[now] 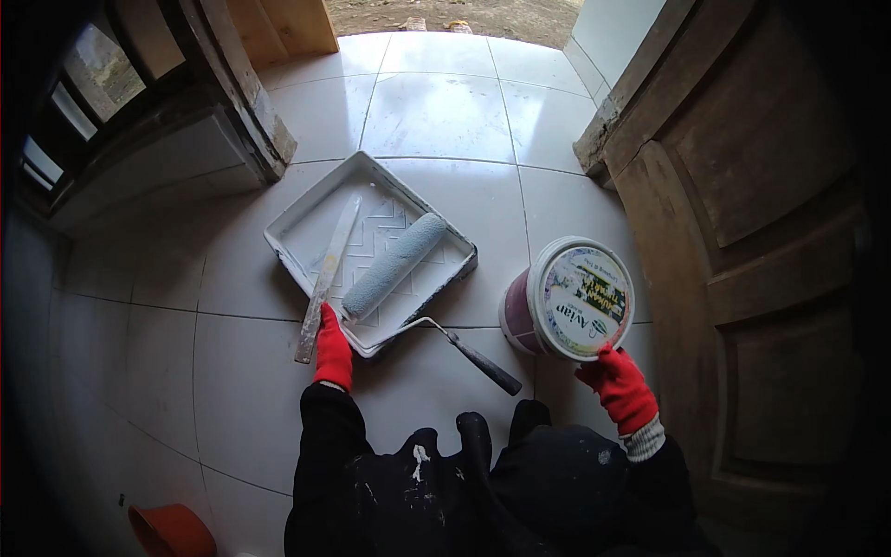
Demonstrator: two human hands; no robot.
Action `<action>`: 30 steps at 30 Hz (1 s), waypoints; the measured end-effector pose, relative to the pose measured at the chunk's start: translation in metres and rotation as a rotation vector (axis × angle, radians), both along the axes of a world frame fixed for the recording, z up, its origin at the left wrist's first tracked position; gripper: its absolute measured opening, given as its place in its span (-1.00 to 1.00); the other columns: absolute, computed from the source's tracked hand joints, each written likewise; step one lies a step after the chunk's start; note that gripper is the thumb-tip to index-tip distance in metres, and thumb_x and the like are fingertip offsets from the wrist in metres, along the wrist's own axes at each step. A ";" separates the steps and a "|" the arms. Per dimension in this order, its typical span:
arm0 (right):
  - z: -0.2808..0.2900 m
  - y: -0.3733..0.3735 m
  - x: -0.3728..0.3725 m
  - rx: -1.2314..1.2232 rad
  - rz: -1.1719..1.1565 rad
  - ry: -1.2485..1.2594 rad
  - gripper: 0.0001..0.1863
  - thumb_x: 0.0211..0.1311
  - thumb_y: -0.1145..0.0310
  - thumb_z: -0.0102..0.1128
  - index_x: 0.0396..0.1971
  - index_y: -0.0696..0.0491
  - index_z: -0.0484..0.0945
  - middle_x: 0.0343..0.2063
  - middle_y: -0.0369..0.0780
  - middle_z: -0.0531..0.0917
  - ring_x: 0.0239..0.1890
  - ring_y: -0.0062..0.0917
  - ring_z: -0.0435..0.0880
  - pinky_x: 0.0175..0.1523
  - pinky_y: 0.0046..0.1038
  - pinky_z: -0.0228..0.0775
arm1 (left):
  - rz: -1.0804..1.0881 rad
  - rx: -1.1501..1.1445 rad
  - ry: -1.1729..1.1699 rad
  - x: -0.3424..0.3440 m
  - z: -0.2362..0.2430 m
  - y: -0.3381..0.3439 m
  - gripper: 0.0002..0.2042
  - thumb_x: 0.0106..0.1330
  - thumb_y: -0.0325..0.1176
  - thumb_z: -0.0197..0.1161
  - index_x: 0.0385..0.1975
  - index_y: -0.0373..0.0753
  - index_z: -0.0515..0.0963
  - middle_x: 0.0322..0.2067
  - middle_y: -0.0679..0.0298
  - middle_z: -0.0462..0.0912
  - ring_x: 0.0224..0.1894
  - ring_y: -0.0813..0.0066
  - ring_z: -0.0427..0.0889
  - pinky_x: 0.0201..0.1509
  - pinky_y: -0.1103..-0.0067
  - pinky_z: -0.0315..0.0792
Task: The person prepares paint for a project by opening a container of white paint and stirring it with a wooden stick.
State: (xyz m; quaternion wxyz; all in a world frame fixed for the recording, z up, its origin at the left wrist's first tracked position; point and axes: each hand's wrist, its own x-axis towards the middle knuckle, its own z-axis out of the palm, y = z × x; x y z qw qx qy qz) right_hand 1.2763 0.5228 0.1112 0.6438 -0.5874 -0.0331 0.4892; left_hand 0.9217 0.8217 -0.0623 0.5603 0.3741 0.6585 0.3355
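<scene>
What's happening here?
A person's red-gloved left grip is at the near-left side of a white rectangular paint tray, beside a long, flat, paint-stained strip lying across its edge; whether it holds either is unclear. A pale, fluffy roller rests in the tray, its dark handle sticking out. The red-gloved right grip is at the rim of a round, purple lidded bucket on the white tiled floor.

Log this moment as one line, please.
left hand: at near rim of paint tray | right hand: at near rim of lidded bucket | paint roller: in tray, handle outside | flat stick: crossing tray rim
</scene>
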 end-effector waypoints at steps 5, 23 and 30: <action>0.016 0.007 0.009 -0.413 0.071 -0.268 -0.72 0.31 0.22 0.14 -0.21 0.15 0.48 -0.48 -0.14 0.60 -0.57 -0.42 0.63 -0.46 -0.37 0.59 | 0.047 -0.040 -0.042 -0.008 -0.021 0.005 -0.12 0.28 0.40 -0.11 0.32 -0.32 0.23 0.19 0.10 0.43 0.17 0.28 0.46 0.23 0.49 0.31; 0.004 0.058 0.064 -0.522 -0.047 -1.174 -0.62 0.10 0.29 0.34 -0.14 0.16 0.51 -0.39 -0.22 0.58 -0.32 -0.51 0.58 -0.18 -0.46 0.47 | 0.029 -0.014 -0.082 -0.002 -0.011 0.010 -0.15 0.30 0.35 -0.07 0.34 -0.30 0.18 0.24 0.10 0.36 0.23 0.28 0.39 0.28 0.47 0.27; 0.001 0.070 0.078 -0.596 0.135 -1.300 -0.55 0.05 0.31 0.35 -0.04 0.14 0.53 -0.06 -0.13 0.57 -0.14 -0.42 0.57 -0.02 -0.41 0.45 | 0.046 -0.029 -0.133 -0.006 -0.043 0.010 -0.16 0.32 0.33 -0.09 0.34 -0.32 0.18 0.27 0.08 0.32 0.27 0.26 0.34 0.31 0.46 0.22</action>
